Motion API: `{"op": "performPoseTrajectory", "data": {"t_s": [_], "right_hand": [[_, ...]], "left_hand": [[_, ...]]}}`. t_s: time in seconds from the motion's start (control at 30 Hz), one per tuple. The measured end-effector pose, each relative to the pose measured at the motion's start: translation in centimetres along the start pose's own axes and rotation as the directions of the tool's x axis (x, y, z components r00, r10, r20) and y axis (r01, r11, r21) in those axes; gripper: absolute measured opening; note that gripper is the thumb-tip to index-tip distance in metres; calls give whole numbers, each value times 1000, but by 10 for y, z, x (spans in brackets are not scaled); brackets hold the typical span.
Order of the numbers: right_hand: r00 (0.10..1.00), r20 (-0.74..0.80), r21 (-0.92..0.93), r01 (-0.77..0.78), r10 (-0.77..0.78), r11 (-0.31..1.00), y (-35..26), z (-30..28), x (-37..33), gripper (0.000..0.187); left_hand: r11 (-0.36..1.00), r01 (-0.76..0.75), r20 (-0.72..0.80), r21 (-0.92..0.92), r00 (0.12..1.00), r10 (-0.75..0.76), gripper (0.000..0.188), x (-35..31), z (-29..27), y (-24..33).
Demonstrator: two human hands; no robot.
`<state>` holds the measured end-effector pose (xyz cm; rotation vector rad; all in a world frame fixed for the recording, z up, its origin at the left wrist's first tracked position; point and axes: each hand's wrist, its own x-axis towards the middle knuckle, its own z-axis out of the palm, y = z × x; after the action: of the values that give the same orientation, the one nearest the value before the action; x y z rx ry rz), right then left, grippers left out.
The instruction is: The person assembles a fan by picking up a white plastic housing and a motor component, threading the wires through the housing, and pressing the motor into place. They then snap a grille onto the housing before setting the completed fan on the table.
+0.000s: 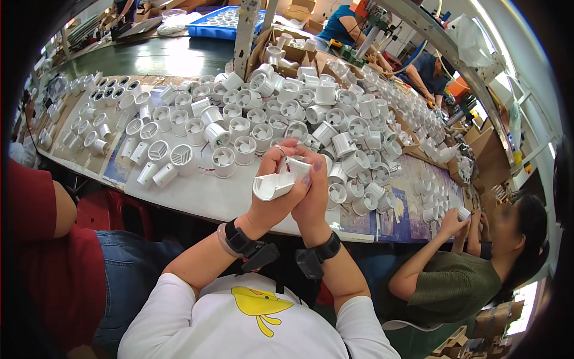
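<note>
Above the near edge of the table, my two hands are together around a white plastic fan housing (pixel 270 188) with a trough-shaped, half-round end pointing left. My left hand (pixel 269 206) wraps it from below and the left. On the other side my right hand (pixel 317 197) closes round it, fingers curled near the top. Thin red and dark wires (pixel 287 163) show at the housing's upper part; its inside is partly hidden by the fingers. Just beyond stand loose round white fans (pixel 224 161), several with short wires.
A large heap of white fans (pixel 293 110) covers the table's middle. Grilled housings (pixel 181 155) lie in rows at left. Behind are a cardboard box (pixel 258 57), a metal post (pixel 245 42) and a blue tray (pixel 203 30). Co-workers sit close on both sides, one holding a white part (pixel 463 213).
</note>
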<state>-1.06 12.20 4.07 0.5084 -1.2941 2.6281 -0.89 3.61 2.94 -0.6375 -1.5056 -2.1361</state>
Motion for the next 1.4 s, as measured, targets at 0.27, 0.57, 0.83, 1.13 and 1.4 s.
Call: {"op": "performPoseTrajectory", "data": {"t_s": [0.27,0.57,0.83,1.13,1.4], "right_hand": [[949,182,-135,-235,257,963,-20,-15,10,32],[981,155,-219,-81,117,972,-11,-5,1,49],[994,101,-147,-23,38,989,6,-2,7,53],[986,103,-76,-127,134,989,-13,-10,29,45],[978,164,-228,-91,130,969,-28,-16,60,44]], "left_hand": [[900,-285,165,330,956,242,56,14,-18,8],[941,-250,160,227,963,217,39,6,-24,9],[985,-162,10,67,987,162,26,17,-9,24],[829,-370,168,420,929,330,41,43,-12,7],[997,56,407,51,911,-72,90,37,-78,44]]}}
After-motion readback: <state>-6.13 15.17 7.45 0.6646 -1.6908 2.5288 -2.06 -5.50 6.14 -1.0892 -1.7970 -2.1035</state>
